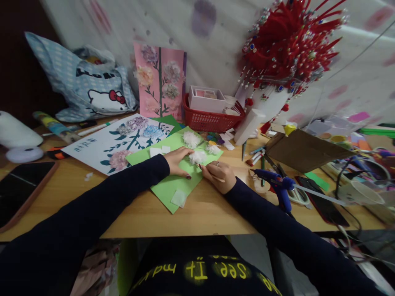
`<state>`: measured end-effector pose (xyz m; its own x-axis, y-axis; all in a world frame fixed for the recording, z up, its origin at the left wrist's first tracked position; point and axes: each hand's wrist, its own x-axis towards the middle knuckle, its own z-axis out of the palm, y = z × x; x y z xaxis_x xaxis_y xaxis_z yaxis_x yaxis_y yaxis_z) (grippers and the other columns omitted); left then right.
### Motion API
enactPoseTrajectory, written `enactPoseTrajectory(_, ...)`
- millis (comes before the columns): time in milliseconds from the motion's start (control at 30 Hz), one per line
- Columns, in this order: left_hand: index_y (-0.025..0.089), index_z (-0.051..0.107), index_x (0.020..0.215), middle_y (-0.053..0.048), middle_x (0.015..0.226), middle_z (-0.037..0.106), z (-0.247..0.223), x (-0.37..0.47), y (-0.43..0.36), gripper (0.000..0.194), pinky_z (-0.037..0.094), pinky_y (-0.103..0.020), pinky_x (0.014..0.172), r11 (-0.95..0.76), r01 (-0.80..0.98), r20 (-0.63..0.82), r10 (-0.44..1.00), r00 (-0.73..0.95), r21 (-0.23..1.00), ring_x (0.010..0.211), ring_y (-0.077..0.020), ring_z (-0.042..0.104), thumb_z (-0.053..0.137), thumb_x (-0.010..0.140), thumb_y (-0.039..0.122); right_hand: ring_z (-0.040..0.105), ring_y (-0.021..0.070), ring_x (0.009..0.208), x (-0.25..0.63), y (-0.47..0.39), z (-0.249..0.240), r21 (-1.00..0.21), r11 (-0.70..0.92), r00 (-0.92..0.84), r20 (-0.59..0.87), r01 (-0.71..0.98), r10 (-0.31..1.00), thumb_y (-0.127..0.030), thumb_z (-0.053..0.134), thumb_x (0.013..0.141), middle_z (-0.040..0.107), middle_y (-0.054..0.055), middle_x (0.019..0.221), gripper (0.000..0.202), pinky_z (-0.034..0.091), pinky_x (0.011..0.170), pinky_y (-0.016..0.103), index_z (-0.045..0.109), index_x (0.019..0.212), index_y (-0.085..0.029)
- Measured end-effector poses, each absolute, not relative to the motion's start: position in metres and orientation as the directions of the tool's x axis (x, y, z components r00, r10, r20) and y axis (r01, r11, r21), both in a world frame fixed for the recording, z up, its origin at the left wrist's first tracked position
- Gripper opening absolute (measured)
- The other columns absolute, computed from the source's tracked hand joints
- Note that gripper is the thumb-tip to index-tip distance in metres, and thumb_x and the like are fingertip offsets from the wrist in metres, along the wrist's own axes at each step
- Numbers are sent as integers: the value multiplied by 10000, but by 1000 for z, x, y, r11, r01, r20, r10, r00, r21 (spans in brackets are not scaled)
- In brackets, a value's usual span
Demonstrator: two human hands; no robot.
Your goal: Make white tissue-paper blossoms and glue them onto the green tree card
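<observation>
A light green sheet of paper (163,190) lies on the table with fluffy white paper flowers on it. My left hand (177,161) rests on this sheet, thumb and fingers spread apart, its fingertips beside the nearest white flower (197,157). From the other side my right hand (220,176) reaches the same flower's lower edge with fingers pinched together; what is between them is too small to make out. Further back on the sheet are another white flower (191,139) and a smaller one with a yellow centre (212,149). A white square (179,197) lies at the near corner.
A blue glue gun (279,185) with a long glue stick lies right of my right hand. Behind the sheet stand a red basket (212,122) and a pink flower picture (160,82). Left are a white flower picture (92,153) and a tablet (23,189). Cardboard (299,150) leans at right.
</observation>
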<state>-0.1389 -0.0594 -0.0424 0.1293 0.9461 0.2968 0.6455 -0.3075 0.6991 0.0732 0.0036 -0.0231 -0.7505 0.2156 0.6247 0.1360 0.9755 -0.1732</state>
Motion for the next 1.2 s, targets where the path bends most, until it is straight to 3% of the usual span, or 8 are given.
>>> enactPoseTrajectory(367,179,494,1211,-112,1201,537,-44,-141,-59,813,380,-395,999,-317,631,294,945,145,708,1139,-284,512,829,487,339,406,91,435,60,-5,-24,-74,980,-712,677,187,187,-227,447,925,449,-15,449,437,314,494,242,398,493,-192)
enactPoseTrajectory(433,184,498,1208,-110,1201,541,-42,-140,-60,809,380,-401,1000,-308,637,291,947,136,707,1140,-286,511,831,486,336,416,86,413,60,-3,-23,-157,965,-680,686,209,259,-266,459,921,464,-9,431,463,306,462,238,415,467,-185)
enactPoseTrajectory(600,179,479,1231,-126,1228,529,-38,-138,-62,830,375,-424,1006,-285,657,267,955,130,699,1151,-295,500,829,500,358,528,101,382,66,6,-20,-611,755,-492,595,237,636,-429,489,894,597,24,443,470,364,389,202,611,535,-152)
enactPoseTrajectory(667,174,465,1246,-134,1239,520,-39,-138,-61,852,373,-430,1011,-280,656,252,958,139,701,1167,-300,489,827,500,370,555,110,380,67,7,-19,-678,702,-455,565,218,688,-462,489,886,620,27,450,468,411,399,201,660,586,-147)
enactPoseTrajectory(767,182,439,1270,-132,1259,504,-42,-139,-60,872,363,-448,1023,-290,635,252,956,151,716,1189,-304,474,819,510,380,563,104,373,69,6,-18,-663,721,-439,597,199,671,-444,475,897,622,20,444,472,441,412,196,678,589,-150)
enactPoseTrajectory(933,142,426,1285,-154,1260,492,-45,-141,-59,900,351,-447,1044,-285,608,240,958,157,741,1189,-307,476,816,515,398,577,98,381,80,5,-11,-516,828,-403,725,221,559,-383,490,897,641,13,456,413,450,418,190,706,620,-168)
enactPoseTrajectory(1200,187,429,1279,-142,1264,486,-40,-141,-63,844,344,-471,1051,-279,617,211,960,182,736,1204,-305,470,804,552,391,530,85,354,82,10,-11,-499,825,-466,682,267,564,-374,455,910,593,18,412,484,400,404,184,650,528,-150)
